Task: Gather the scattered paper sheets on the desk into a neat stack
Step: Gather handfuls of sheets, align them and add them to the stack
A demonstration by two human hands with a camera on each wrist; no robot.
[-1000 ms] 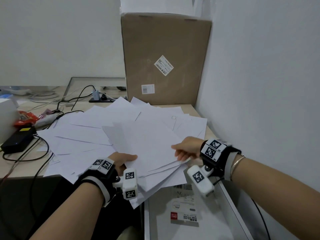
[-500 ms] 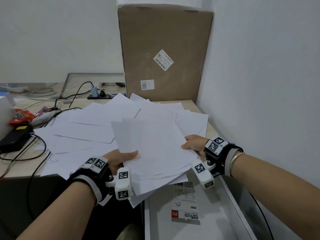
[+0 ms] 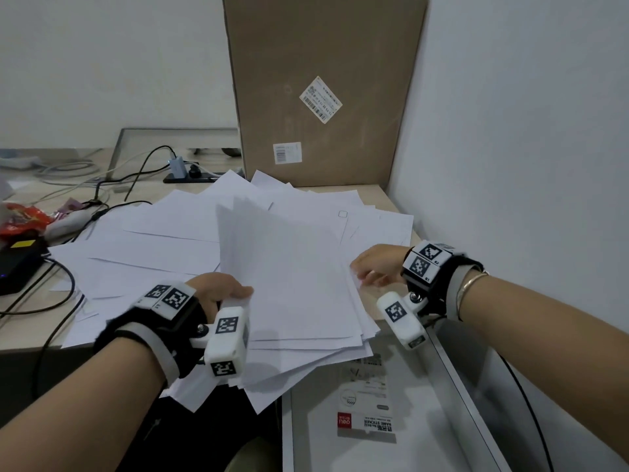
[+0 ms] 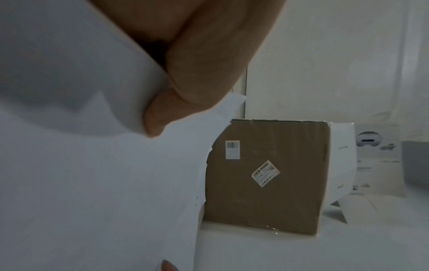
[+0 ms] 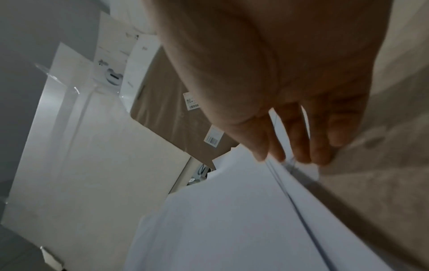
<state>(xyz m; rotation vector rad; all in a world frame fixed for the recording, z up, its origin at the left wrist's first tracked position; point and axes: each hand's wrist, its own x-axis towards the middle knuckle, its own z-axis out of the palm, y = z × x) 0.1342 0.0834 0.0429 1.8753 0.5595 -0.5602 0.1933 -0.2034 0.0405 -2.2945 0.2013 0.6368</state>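
Note:
A bundle of white sheets is held tilted above the desk's front edge. My left hand grips its left edge, and the thumb pinches the paper from above. My right hand is at the bundle's right edge. Its fingers are straight, with their tips against the sheet edges. More loose sheets lie fanned over the desk behind the bundle.
A tall cardboard box stands at the back against the right wall. Black cables, a black adapter and a red packet lie at the left. A white flat box sits below the desk edge.
The bundle has turned to a straighter, more upright lie between my hands. The right hand has gone from holding the right corner to touching the right edge with straight fingers.

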